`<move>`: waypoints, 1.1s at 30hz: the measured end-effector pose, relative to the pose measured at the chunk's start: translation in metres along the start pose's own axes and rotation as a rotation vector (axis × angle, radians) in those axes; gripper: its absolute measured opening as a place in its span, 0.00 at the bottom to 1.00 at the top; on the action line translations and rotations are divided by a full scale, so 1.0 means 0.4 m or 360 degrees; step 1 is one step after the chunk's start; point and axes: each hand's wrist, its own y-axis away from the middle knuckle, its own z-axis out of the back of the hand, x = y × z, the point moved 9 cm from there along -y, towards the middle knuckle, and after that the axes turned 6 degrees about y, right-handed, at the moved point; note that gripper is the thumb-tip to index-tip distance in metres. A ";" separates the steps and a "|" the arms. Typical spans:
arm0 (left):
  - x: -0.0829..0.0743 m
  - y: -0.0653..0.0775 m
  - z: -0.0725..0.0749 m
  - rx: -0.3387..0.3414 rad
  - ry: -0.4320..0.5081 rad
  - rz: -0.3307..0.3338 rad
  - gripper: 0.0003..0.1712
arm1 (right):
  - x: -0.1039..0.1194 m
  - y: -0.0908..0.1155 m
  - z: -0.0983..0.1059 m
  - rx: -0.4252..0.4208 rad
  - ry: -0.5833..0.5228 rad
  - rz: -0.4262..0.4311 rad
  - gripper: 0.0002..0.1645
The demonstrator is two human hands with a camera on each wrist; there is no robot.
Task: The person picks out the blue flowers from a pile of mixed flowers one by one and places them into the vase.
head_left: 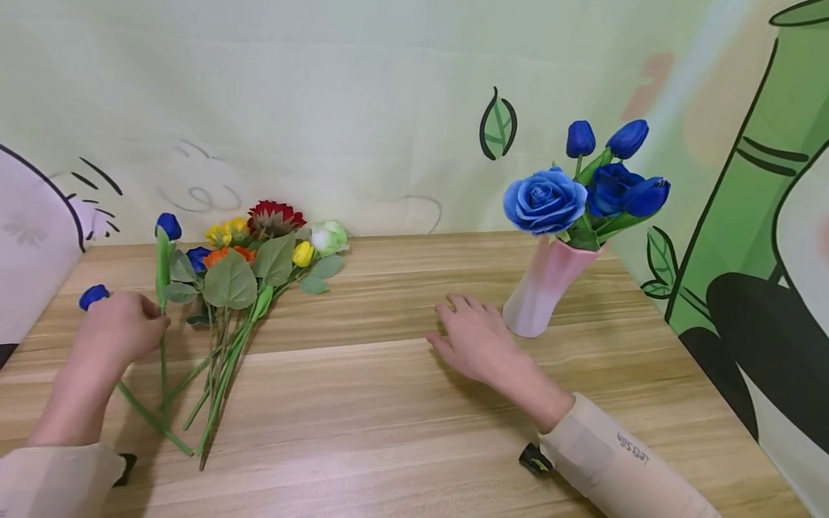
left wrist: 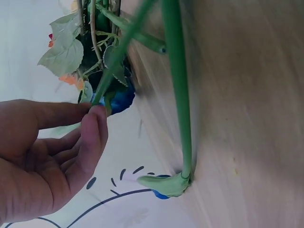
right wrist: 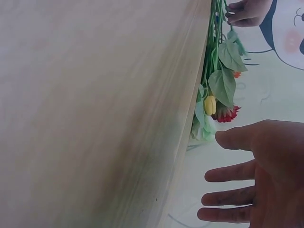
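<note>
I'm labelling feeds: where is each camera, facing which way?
Head: worn there, facing forward and down at the table and vase; left hand, right hand, sleeves show.
Left wrist: worn there, facing the left hand pinching a stem.
Right wrist: worn there, facing the right hand; left hand beyond.
Head and right wrist share the red flower.

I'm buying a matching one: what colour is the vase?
The vase fades from pink at the top to whitish at the bottom; clearest in the head view.

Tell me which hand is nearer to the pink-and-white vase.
Right. In the head view, the right hand is close beside the pink-and-white vase, on its left; the left hand is much farther left, pinching a blue tulip by its stem.
</note>
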 end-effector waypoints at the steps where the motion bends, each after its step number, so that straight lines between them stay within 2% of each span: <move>1: -0.003 0.001 0.008 -0.0064 0.0013 -0.0008 0.16 | -0.001 0.000 0.000 0.0002 0.0002 -0.0003 0.32; 4: -0.012 0.009 0.028 -0.0214 0.0061 -0.0007 0.16 | -0.002 -0.001 -0.001 0.0000 -0.0007 -0.0005 0.32; 8: -0.022 0.020 0.045 -0.0311 0.0098 0.0005 0.15 | -0.003 -0.001 -0.002 -0.0007 -0.0008 -0.0005 0.31; 18: -0.053 0.033 0.064 -0.0458 0.0153 -0.0042 0.15 | -0.003 0.000 -0.002 0.0004 -0.0002 -0.0004 0.31; 25: -0.096 0.036 0.063 -0.0510 0.0174 -0.0140 0.15 | -0.003 0.004 -0.004 0.0018 -0.0001 -0.0009 0.32; 33: -0.152 0.049 0.064 -0.0548 0.0234 -0.0175 0.14 | 0.000 0.004 0.002 -0.0006 0.0011 0.0006 0.32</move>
